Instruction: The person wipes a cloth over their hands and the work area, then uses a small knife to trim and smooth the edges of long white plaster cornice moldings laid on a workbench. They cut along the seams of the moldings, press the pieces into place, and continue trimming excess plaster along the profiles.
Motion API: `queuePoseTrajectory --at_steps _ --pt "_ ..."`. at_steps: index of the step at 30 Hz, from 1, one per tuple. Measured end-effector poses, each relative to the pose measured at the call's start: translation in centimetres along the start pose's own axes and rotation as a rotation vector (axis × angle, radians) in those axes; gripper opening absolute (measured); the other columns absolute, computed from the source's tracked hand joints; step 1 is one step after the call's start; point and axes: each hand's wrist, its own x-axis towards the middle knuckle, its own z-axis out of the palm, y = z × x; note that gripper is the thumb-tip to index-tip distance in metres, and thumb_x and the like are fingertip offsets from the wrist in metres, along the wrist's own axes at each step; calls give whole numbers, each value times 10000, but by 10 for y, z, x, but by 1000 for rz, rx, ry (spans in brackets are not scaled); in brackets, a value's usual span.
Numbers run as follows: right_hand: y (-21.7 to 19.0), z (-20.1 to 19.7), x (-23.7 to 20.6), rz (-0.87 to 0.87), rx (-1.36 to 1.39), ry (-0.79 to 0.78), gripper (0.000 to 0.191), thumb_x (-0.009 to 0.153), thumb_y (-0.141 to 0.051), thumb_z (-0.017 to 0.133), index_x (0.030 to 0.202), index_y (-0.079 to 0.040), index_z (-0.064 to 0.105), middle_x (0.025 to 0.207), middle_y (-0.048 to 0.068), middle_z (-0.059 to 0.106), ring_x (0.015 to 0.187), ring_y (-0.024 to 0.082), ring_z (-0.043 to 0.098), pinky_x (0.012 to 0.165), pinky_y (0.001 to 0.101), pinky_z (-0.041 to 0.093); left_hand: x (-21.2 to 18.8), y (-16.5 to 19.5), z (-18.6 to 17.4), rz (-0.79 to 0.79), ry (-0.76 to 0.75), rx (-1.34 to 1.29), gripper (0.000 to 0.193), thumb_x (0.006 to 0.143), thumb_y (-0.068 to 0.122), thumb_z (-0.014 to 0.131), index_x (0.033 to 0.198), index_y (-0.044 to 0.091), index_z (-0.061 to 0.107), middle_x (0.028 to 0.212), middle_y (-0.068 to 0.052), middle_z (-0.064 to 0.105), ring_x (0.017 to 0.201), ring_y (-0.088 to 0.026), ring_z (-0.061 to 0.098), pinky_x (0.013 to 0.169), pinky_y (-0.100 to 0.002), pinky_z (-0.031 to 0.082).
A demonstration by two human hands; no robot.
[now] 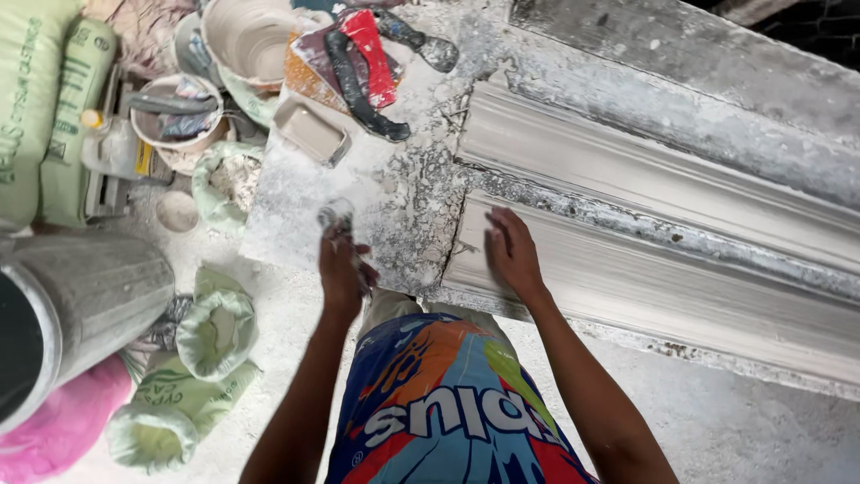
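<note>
Running along the long grey plaster-crusted workbench (681,116) lies a long white ribbed plaster cornice moulding (645,193), the largest item under work; its near end sits just in front of the person, beside the bare, spattered patch of bench.

Right hand (512,251): laid flat and spread on the near end of the moulding, fingers extended, gripping nothing. Contact is palm-down on the lower ribs.

Left hand (342,269): closed around a small crumpled grey-white wad, seemingly a rag or sponge (337,215), raised over the bench edge just left of the moulding. The wad is blurred; its material cannot be settled.

Assessment of the step in hand: it appears to be wiping or smoothing the moulding's end. Good practice, in the inspector's judgement, calls for the flat hand to steady the piece without pressing into the ribs, and for strokes to follow the ribs lengthwise, lightly, since fine edges at the end could chip or smear.

Surroundings, in descending size: a grey metal drum (81,305) at lower left; pale green open sacks (210,327) on the floor; a white plaster-coated bucket (255,36); a red-and-black handled tool (363,67) on the bench corner; a small rectangular grey tray (311,132) near it.
</note>
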Motion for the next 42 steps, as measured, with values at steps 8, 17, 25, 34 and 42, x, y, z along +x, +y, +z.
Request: queuePoseTrajectory --at_steps 8,17,25,34,42 --pt "8 -8 -62 409 195 139 208 1106 -200 629 1014 -20 676 1183 150 743 935 174 697 863 310 570 -3 -27 50 75 -347 332 585 1061 153 400 1544 65 83 1124 -187 697 697 -164 705 538 -283 579" --pt "-39 -30 -51 245 706 -122 828 1044 -150 609 1659 -203 56 1640 109 287 1460 197 378 1147 325 411 -29 -47 156 -1 -480 606 364 1111 290 391 1254 -24 506 1114 -269 705 879 -367 678 742 -442 550" --pt "14 -94 -30 396 222 -335 641 944 -205 641 1548 -173 431 1298 171 684 1077 259 671 907 363 522 -17 -92 161 927 -441 1046 509 1153 288 378 1545 -36 392 1640 -287 354 1581 -429 229 1303 -557 164" --pt "65 -175 -1 350 -99 -729 522 950 -331 605 1456 -229 528 1075 131 765 860 324 748 783 424 562 -18 -93 173 666 -110 1632 538 1067 227 442 1522 -58 397 1641 -290 304 1559 -420 207 1273 -558 179" --pt "73 -169 28 66 -175 -782 516 930 -307 617 1428 -192 544 1003 154 758 854 359 728 757 478 561 -60 -123 270 748 4 1609 452 977 151 568 1399 -7 542 1479 -218 493 1407 -377 442 1173 -525 380"
